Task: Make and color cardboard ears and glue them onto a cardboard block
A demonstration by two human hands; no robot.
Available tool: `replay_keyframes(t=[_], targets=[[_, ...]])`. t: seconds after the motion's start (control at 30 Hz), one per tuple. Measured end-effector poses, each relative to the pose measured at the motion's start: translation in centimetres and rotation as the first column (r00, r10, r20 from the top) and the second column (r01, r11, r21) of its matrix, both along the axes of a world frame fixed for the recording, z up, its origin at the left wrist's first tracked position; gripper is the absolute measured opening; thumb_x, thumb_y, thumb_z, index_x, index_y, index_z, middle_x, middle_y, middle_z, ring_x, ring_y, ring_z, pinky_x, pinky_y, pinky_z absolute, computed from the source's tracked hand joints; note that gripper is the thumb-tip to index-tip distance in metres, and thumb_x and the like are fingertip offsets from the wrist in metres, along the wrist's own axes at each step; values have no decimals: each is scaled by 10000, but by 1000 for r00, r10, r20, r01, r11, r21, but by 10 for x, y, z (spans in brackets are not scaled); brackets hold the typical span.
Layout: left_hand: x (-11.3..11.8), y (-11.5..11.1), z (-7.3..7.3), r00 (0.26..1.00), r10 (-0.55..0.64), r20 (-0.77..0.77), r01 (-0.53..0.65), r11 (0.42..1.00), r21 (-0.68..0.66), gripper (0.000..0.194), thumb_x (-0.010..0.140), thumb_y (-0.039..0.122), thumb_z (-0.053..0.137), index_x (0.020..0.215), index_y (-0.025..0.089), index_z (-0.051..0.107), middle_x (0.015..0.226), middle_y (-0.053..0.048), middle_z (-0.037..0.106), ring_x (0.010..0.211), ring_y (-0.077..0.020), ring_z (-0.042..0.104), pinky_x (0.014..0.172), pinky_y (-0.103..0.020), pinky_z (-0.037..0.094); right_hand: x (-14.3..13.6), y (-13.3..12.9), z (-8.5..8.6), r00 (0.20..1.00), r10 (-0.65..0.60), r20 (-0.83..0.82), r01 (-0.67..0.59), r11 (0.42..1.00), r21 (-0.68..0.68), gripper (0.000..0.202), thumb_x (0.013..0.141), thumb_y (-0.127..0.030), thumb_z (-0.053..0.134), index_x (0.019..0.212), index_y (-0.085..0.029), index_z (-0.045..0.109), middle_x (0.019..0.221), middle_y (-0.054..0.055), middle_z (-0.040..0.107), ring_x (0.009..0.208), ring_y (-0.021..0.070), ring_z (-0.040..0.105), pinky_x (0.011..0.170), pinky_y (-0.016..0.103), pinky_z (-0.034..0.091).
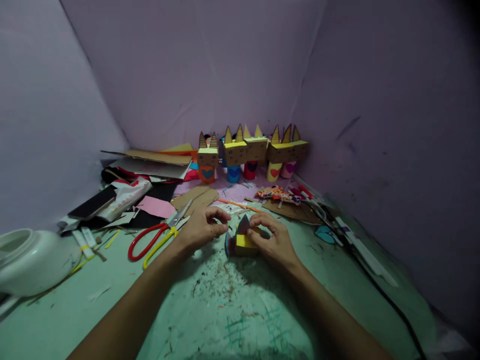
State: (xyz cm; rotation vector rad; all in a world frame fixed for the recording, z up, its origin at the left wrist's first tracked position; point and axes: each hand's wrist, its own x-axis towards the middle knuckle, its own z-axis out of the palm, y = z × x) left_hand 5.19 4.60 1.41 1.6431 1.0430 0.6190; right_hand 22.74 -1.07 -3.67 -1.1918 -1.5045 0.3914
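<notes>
A small yellow and brown cardboard box piece (pixel 245 245) rests on the green tabletop in front of me, with two dark pointed ears, one upright at its back and one at its left side. My right hand (pixel 272 237) holds the box from the right, its fingers and thumb around the upper part near the upright ear. My left hand (pixel 206 227) hovers just left of the box, thumb and fingers apart, holding nothing. Close to my left wrist lie scissors (pixel 152 240) with one red and one yellow handle.
Behind stands a row of cardboard animal figures (pixel 234 152) with pointed ears. Card and paper scraps (pixel 157 206) are piled at the left, beside a white pot (pixel 41 260). A black cable (pixel 375 280) runs along the right. Small debris is scattered near the box.
</notes>
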Motion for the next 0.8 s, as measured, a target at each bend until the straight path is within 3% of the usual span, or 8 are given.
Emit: replay_keyframes(t=[0.17, 0.3, 0.5, 0.6, 0.67, 0.73, 0.8], targets=[[7, -6, -10, 999, 1, 39, -5, 997, 79, 140, 601, 190, 610, 726, 131, 632, 576, 24, 555, 454, -75, 429, 455, -211, 348, 1, -1, -1, 1000, 10, 6, -10, 1000, 3, 29, 676, -171, 579, 653, -188, 575, 740, 38, 615, 752, 192, 583, 721, 321, 451], [15, -13, -16, 994, -78, 76, 65, 985, 159, 167, 641, 211, 594, 773, 129, 654, 693, -13, 614, 537, -110, 512, 506, -227, 405, 0, -1, -1, 1000, 23, 11, -23, 1000, 1, 36, 687, -175, 589, 652, -186, 593, 739, 36, 616, 743, 186, 588, 712, 318, 456], [22, -17, -21, 999, -39, -35, 49, 922, 384, 138, 649, 134, 537, 714, 121, 658, 683, -17, 617, 647, -136, 533, 593, -231, 397, 5, -5, 7, 1000, 28, 4, -28, 1000, 10, 52, 690, -184, 586, 708, -178, 634, 815, 62, 655, 821, 204, 606, 780, 347, 456], [23, -15, -21, 998, -14, -61, 35, 932, 362, 166, 660, 148, 527, 742, 118, 668, 704, -26, 631, 656, -144, 537, 603, -240, 398, 8, -23, 10, 987, -150, -54, 155, 982, 108, 113, 731, -202, 538, 767, -176, 642, 838, 65, 653, 838, 201, 606, 775, 334, 458], [24, -14, -21, 997, -2, -75, 28, 941, 337, 181, 663, 159, 523, 755, 114, 672, 719, -34, 639, 658, -149, 539, 606, -249, 400, 4, -39, 7, 948, -312, -61, 317, 937, 144, 120, 754, -205, 521, 708, -171, 626, 690, 40, 632, 685, 170, 607, 654, 279, 470], [25, -14, -21, 996, 4, -87, 24, 945, 326, 190, 659, 160, 523, 763, 110, 674, 713, -35, 639, 650, -150, 537, 605, -252, 401, -8, -55, 1, 948, -308, 75, 303, 951, 65, 140, 766, -202, 524, 708, -161, 644, 556, 15, 620, 493, 134, 574, 509, 231, 443], [26, -14, -20, 996, 8, -92, 22, 946, 324, 187, 649, 149, 523, 752, 114, 676, 697, -27, 635, 641, -145, 534, 599, -247, 401, -25, -64, -4, 927, -228, 297, 245, 969, -20, 178, 777, -214, 519, 811, -161, 685, 537, 30, 658, 437, 145, 592, 469, 235, 433]])
